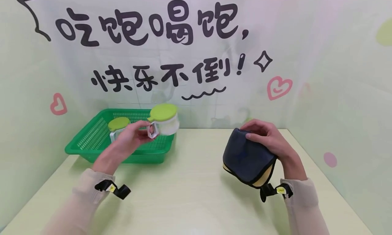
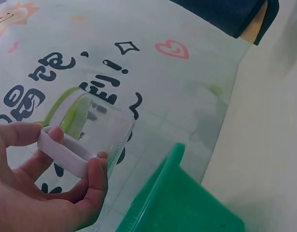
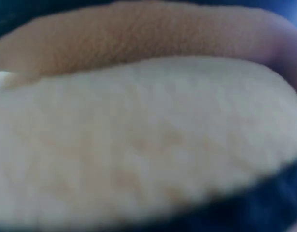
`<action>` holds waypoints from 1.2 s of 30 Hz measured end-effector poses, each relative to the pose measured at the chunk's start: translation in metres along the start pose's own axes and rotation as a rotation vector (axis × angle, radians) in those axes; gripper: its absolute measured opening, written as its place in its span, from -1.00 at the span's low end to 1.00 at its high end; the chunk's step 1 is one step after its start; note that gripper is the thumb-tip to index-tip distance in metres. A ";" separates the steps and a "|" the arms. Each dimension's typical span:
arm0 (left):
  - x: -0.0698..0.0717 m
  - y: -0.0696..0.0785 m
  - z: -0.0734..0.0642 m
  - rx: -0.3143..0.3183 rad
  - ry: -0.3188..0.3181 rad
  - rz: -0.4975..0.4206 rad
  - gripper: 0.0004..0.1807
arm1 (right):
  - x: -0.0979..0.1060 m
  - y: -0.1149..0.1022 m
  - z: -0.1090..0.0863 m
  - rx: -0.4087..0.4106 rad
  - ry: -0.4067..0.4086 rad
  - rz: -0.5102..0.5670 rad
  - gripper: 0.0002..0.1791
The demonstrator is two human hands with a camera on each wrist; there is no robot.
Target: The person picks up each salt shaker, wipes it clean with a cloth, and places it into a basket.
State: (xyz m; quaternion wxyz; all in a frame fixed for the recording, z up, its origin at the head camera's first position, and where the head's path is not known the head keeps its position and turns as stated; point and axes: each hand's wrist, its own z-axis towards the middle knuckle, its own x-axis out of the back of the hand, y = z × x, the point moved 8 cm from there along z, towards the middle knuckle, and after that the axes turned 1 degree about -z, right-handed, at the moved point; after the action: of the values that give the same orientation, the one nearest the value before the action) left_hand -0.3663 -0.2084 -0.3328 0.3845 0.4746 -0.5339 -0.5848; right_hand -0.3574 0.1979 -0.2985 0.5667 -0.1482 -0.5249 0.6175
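With fingers curled round its white handle (image 2: 66, 153), my left hand (image 1: 130, 136) holds up a clear jar (image 1: 169, 127) with a lime-green lid. In the head view the jar overlaps the back right corner of the green basket (image 1: 75, 149). A similar green-lidded jar (image 1: 118, 123) stands inside that basket, partly hidden by my left hand. On the right, my right hand (image 1: 269, 139) pinches a folded navy cloth (image 1: 245, 155) with black edging and a pale yellow underside, thumb on the near face. Pale fuzzy fabric (image 3: 138, 145) fills most of the right wrist view, blurred.
The basket sits at the back left of a pale wooden table (image 1: 183, 194). Behind it hangs a white backdrop (image 1: 196, 112) with black lettering, and pale walls close in both sides. Both wrists wear black straps.
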 end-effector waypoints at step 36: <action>0.101 -0.058 0.055 0.432 0.115 0.389 -0.57 | 0.025 0.060 -0.019 -0.187 0.028 0.060 -0.64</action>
State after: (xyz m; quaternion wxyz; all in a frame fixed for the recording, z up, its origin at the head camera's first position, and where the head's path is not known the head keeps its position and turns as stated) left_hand -0.4417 -0.2829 -0.4061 0.4092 0.4664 -0.7042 -0.3451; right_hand -0.3829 0.2403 -0.3450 0.5390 -0.2248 -0.5674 0.5805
